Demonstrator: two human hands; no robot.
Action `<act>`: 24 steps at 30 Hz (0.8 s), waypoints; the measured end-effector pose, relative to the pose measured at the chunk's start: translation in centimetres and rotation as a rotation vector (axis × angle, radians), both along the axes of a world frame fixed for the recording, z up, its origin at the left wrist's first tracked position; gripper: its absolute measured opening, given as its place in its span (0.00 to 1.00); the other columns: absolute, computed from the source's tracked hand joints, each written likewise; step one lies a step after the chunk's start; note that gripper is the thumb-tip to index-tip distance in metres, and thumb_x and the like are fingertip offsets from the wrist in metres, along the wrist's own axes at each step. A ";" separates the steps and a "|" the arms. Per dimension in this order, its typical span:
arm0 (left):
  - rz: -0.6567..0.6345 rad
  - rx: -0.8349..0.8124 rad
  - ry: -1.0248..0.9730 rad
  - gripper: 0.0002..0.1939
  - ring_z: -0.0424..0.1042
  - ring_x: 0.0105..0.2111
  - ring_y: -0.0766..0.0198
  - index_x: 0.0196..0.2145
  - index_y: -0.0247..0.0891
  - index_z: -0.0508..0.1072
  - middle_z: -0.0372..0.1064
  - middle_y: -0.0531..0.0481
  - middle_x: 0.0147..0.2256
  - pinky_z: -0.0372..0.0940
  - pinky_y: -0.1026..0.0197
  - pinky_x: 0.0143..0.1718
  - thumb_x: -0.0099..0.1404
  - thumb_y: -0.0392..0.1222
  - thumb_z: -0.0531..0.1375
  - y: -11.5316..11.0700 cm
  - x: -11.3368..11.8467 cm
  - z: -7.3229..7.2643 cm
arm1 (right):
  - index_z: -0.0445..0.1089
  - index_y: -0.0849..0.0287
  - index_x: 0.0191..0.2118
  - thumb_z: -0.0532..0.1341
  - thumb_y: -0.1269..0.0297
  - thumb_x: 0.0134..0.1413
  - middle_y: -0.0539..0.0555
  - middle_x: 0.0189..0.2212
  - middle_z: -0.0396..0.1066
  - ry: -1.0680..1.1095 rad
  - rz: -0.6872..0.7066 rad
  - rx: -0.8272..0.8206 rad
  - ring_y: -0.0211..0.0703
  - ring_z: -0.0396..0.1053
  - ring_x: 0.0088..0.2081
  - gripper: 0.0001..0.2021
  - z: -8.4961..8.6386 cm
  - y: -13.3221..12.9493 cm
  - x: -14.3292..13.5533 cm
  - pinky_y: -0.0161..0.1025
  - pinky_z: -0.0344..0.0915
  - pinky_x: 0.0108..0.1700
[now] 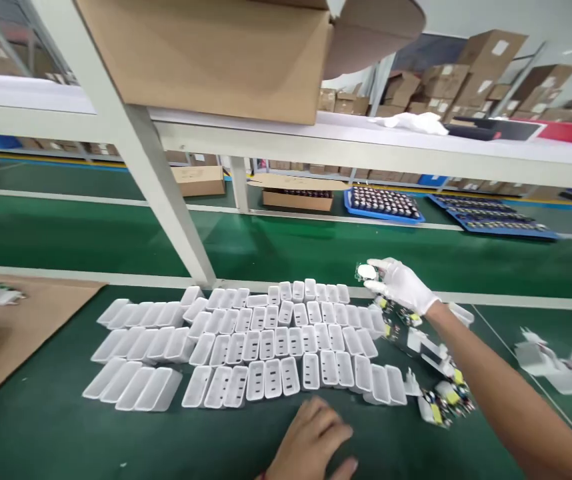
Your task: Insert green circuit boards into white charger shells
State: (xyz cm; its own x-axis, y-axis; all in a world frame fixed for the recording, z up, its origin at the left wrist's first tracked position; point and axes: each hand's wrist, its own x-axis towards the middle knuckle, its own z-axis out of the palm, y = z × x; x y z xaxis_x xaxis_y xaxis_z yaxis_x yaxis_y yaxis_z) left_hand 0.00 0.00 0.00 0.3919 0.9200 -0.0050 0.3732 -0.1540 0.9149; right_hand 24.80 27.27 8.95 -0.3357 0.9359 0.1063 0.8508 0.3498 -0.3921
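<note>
Holds a small circuit board (366,272) with a round white top in the gloved right hand (400,285), pinched between thumb and fingers closed down on its edge. Reaches with that arm over the right side of the green table (226,447), with the board up near the far edge, just past the right end of the white cases (273,378). Rests or hovers with the bare left hand (306,440) near the front of the table; cannot tell which. Has the fingers of this hand partly spread and loosely curled, blurred, with nothing visible in their grasp. Faces several rows of cases set close together, many with dark slots showing inside. Shows more boards with yellow parts in a loose heap (436,408) beside the right end of the rows, near the right forearm. Includes white plastic pieces (561,367) farther right, and a brown cardboard sheet (51,320) at the left. Looks past a white post (166,193) and beneath a shelf (366,143) bearing a large cardboard box (216,60), toward two loaded blue trays (386,216) beyond.
</note>
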 end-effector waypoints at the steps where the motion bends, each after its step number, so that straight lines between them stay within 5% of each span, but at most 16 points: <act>1: -0.054 0.248 0.127 0.17 0.65 0.46 0.49 0.47 0.40 0.75 0.70 0.42 0.43 0.62 0.43 0.49 0.63 0.48 0.61 1.3 1.7 -0.2 | 0.68 0.61 0.58 0.64 0.45 0.49 0.60 0.46 0.70 0.047 0.032 0.008 0.53 0.70 0.45 0.34 0.4 -2.2 0.7 0.47 0.68 0.51; 3: -0.074 0.633 0.396 0.21 0.63 0.48 0.47 0.53 0.36 0.71 0.68 0.42 0.47 0.62 0.42 0.47 0.66 0.48 0.60 3.7 5.3 -0.4 | 0.68 0.61 0.57 0.65 0.45 0.48 0.61 0.45 0.70 0.124 0.061 0.025 0.54 0.71 0.45 0.33 1.0 -6.3 2.1 0.51 0.69 0.50; 5: -0.049 0.835 0.585 0.22 0.63 0.49 0.47 0.53 0.33 0.71 0.67 0.41 0.48 0.64 0.44 0.47 0.66 0.49 0.61 5.5 8.5 -1.0 | 0.68 0.60 0.54 0.66 0.45 0.48 0.61 0.46 0.71 0.188 0.052 0.052 0.56 0.71 0.47 0.32 1.4 -9.9 3.6 0.53 0.70 0.51; 8: -0.021 0.883 0.639 0.11 0.63 0.50 0.47 0.43 0.30 0.76 0.66 0.38 0.48 0.64 0.46 0.48 0.68 0.39 0.59 7.0 12.1 -2.2 | 0.69 0.60 0.49 0.69 0.48 0.46 0.61 0.45 0.72 0.244 0.028 0.089 0.56 0.72 0.46 0.28 2.0 -13.7 5.8 0.53 0.71 0.51; 11: 0.014 0.891 0.616 0.11 0.63 0.53 0.45 0.33 0.30 0.77 0.64 0.36 0.51 0.63 0.45 0.49 0.69 0.35 0.56 6.5 13.0 -2.5 | 0.71 0.59 0.49 0.70 0.52 0.48 0.60 0.46 0.71 0.276 0.046 0.163 0.54 0.72 0.47 0.25 2.6 -16.4 7.3 0.49 0.73 0.48; 17: -0.044 0.776 0.354 0.05 0.51 0.64 0.41 0.32 0.33 0.70 0.54 0.36 0.60 0.58 0.40 0.60 0.64 0.37 0.58 -0.6 5.8 -0.1 | 0.67 0.51 0.57 0.68 0.60 0.53 0.59 0.52 0.66 0.449 0.232 0.031 0.48 0.71 0.51 0.25 1.3 -19.6 6.0 0.40 0.73 0.50; 19: 0.115 0.694 0.353 0.02 0.56 0.61 0.43 0.33 0.34 0.69 0.56 0.37 0.57 0.64 0.42 0.56 0.62 0.32 0.57 -3.4 2.7 -0.5 | 0.63 0.49 0.59 0.67 0.62 0.55 0.59 0.52 0.64 0.482 0.327 -0.035 0.46 0.71 0.51 0.26 -0.1 -20.1 4.1 0.39 0.73 0.49; 24: 0.505 0.283 0.586 0.17 0.67 0.46 0.40 0.51 0.35 0.68 0.59 0.32 0.48 0.69 0.40 0.37 0.64 0.38 0.60 -7.4 -2.1 -3.3 | 0.63 0.51 0.56 0.69 0.57 0.53 0.57 0.46 0.67 0.357 0.630 0.052 0.47 0.69 0.47 0.26 -2.9 -20.1 -2.1 0.45 0.71 0.49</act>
State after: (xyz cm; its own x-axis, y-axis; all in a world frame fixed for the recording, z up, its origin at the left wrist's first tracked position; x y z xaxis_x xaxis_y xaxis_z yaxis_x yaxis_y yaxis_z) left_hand -2.11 -7.36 -3.33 -0.0637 0.9819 0.1781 0.8643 -0.0349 0.5018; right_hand 22.74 7.16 6.01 -0.7461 0.5670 0.3492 0.3051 0.7572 -0.5775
